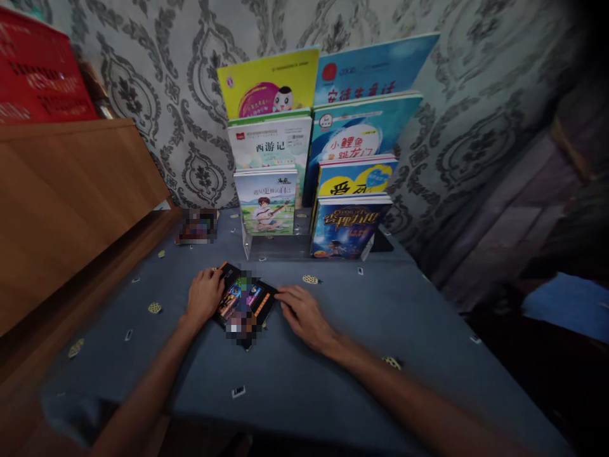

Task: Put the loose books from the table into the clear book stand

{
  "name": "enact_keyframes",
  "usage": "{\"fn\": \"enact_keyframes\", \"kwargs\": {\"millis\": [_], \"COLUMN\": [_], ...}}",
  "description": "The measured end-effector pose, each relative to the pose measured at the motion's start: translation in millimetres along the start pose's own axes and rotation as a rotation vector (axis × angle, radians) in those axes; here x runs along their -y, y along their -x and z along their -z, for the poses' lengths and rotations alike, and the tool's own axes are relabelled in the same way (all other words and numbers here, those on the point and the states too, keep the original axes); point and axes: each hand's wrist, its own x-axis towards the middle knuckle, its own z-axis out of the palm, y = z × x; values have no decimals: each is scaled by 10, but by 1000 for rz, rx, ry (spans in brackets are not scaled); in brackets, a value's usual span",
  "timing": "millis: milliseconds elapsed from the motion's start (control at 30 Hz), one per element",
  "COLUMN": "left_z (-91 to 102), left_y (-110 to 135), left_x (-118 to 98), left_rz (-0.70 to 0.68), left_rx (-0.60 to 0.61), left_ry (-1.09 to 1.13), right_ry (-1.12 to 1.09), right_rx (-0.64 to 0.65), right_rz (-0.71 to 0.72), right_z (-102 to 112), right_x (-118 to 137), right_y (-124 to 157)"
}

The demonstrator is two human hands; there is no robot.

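Note:
A dark book with a colourful cover (243,303) lies flat on the grey-blue tablecloth (361,330). My left hand (205,296) rests on the book's left edge, fingers curled over it. On the other side, my right hand (302,312) lies flat on the cloth with its fingertips touching the book's right edge. Behind the book stands a clear tiered display rack (266,244) holding several children's books in two columns, among them a guitar-cover book (266,202) and a dark blue book (349,226) in the front row.
A wooden cabinet (66,203) runs along the left, with a red crate (38,70) on top. A small blurred object (197,226) sits near the wall. Patterned wallpaper is behind the rack. The table's right edge drops into dark clutter with something blue (566,304).

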Motion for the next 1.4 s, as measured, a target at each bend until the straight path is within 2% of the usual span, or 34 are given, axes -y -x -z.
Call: {"fn": "enact_keyframes", "kwargs": {"millis": [167,367,500,567,700,767,867,1000,1167,1400], "left_z": [-72,-86,-91,-108,-110,-87,-55,-62,-75,-54], "left_y": [-27,-86,-249,-351,-438,-380,-216,-59,-50,-27], "left_x": [-162,-613,-903,-1010,-1112,-1111,-1080,-1052,-1059,-1070], "left_rz": [-163,-466,-611,-612,-478,-451,-502,-501,-458,-414], "left_rx": [-27,24,24,-4,-89,-91,-49,-21,-7,-33], "left_ry": [163,364,436,449,407,345,253,267,318,288], "right_ry": [41,18,37,80,168,187,208,240,291,366], "right_rx": [-16,9,-18,-9,26,45,75,113,167,150], "right_rz": [10,-6,-10,-28,-101,-121,-151,-190,-249,-354], "right_z": [25,84,90,82,73,68,47,19,46,89], "right_x": [5,-3,-99,-155,-227,-239,-245,-240,-191,-116], "right_y": [-8,-42,-56,-57,-51,-45,-37,-41,-59,-65]}}
